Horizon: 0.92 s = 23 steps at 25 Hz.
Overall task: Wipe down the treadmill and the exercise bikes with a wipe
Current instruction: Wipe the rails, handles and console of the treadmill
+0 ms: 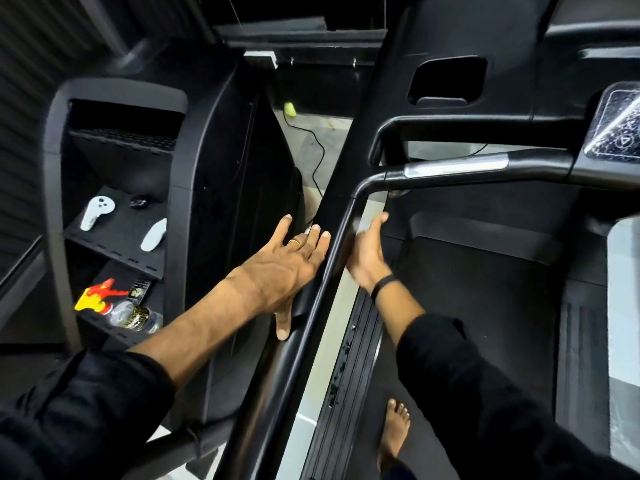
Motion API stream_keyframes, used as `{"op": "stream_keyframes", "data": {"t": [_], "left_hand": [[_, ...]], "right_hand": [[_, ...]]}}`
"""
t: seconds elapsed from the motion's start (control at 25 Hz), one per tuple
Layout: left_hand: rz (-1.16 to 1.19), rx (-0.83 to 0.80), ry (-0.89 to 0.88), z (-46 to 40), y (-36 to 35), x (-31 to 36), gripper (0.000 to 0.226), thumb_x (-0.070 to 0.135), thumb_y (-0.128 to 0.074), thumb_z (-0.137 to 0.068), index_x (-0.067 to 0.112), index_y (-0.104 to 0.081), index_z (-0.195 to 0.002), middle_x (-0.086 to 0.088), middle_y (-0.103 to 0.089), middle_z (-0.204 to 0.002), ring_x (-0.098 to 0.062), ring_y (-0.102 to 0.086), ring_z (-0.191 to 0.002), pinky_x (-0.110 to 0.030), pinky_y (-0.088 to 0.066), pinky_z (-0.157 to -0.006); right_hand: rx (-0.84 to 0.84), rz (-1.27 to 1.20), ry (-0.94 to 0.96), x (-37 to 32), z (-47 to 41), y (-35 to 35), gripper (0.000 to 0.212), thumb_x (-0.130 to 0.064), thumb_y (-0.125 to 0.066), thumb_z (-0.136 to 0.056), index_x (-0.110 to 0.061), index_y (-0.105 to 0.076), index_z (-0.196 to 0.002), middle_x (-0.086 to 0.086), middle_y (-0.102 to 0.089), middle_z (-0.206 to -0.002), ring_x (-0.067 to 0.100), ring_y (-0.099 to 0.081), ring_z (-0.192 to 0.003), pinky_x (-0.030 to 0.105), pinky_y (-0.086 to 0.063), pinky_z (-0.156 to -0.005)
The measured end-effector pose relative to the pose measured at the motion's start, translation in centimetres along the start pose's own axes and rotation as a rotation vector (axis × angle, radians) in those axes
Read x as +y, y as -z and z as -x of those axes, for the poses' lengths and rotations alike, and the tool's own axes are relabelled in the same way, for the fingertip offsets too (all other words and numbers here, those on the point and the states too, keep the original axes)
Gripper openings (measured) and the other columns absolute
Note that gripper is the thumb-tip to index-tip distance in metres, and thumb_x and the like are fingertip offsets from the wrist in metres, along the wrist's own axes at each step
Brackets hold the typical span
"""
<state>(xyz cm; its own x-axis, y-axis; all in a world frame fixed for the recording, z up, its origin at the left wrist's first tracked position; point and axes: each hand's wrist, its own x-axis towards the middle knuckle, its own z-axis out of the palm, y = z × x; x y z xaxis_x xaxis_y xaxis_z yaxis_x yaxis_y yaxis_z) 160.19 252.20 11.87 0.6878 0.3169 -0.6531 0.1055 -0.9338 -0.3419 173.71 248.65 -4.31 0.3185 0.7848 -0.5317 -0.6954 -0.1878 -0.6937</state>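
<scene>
— Treadmill (485, 306) fills the right half of our view, its black belt running down under us, a bare foot (394, 434) standing near the belt's left edge. But let us start at the far left. What do we see there?

— A black shelving unit (173, 209). On its middle shelf lie two pale handheld controllers (95, 213); on the lower shelf sits a red and yellow object (98, 296) beside a clear bottle (138, 318).

— And moving right from there?

— Our left hand (291, 268), coming out of a black sleeve (86, 410). The fingers are straight and spread, laid flat against the dark panel just left of the treadmill's side handrail (311, 306). A ring shows on one finger, the thumb points down, and the hand holds nothing.

— Then the handrail itself?

— It runs diagonally up from the bottom, bends at the top and continues right as a bar with a silver sensor strip (457, 166). Behind it, on the pale floor, lies a small yellow-green thing (290, 109) with a black cable trailing from it.

— And our right hand (367, 254)?

— It sits just right of the rail, a dark band at the wrist. The fingers look loosely extended toward the rail, but the hand is blurred, so we cannot tell whether it holds a wipe or touches the rail.

— Farthest right?

— The console's control panel (616, 126), speckled with dust or droplets.
</scene>
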Motion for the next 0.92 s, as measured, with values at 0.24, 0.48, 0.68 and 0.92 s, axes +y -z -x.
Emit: {"op": "stream_keyframes", "data": {"t": [0.24,0.48,0.68,0.92], "left_hand": [[0.003,0.042,-0.007,-0.1,-0.2,-0.5,0.125,0.048,-0.070,-0.080,-0.005,0.022,-0.147,-0.026,0.009,-0.160,-0.034,-0.003,-0.150,-0.058,0.012,-0.117],[-0.013,0.029,-0.004,-0.3,-0.3,-0.4,0.136,0.057,-0.072,-0.072,-0.007,0.024,-0.145,-0.027,0.010,-0.159,-0.035,-0.001,-0.150,-0.057,0.016,-0.116],[-0.022,0.002,-0.007,-0.6,0.0,-0.3,0.139,0.059,-0.072,-0.071,-0.008,0.025,-0.144,-0.028,0.012,-0.158,-0.035,0.002,-0.150,-0.058,0.009,-0.118],[-0.033,-0.005,0.001,-0.5,-0.1,-0.3,0.136,0.057,-0.072,-0.073,-0.008,0.025,-0.144,-0.028,0.011,-0.159,-0.035,0.001,-0.150,-0.058,0.009,-0.118]], "right_hand": [[-0.077,0.037,0.036,2.5,3.8,0.7,0.111,-0.088,-0.008,-0.079,-0.002,-0.049,-0.136,0.029,-0.049,-0.140,0.043,-0.047,-0.132,0.057,-0.033,-0.114],[0.170,-0.147,0.303,-5.4,-1.4,-1.5,0.071,-0.056,-0.002,-0.103,-0.013,-0.033,-0.151,0.001,-0.035,-0.156,0.011,-0.038,-0.134,0.021,-0.028,-0.108],[0.055,0.098,0.448,1.1,3.8,-2.8,0.054,-0.048,-0.002,-0.103,-0.026,0.001,-0.153,-0.033,0.001,-0.145,-0.014,-0.007,-0.134,0.005,-0.010,-0.112],[0.124,0.272,0.380,-6.4,-1.6,-0.6,0.065,-0.051,-0.030,-0.103,-0.014,-0.020,-0.155,-0.015,-0.028,-0.146,-0.005,-0.023,-0.132,0.010,-0.016,-0.105]]}}
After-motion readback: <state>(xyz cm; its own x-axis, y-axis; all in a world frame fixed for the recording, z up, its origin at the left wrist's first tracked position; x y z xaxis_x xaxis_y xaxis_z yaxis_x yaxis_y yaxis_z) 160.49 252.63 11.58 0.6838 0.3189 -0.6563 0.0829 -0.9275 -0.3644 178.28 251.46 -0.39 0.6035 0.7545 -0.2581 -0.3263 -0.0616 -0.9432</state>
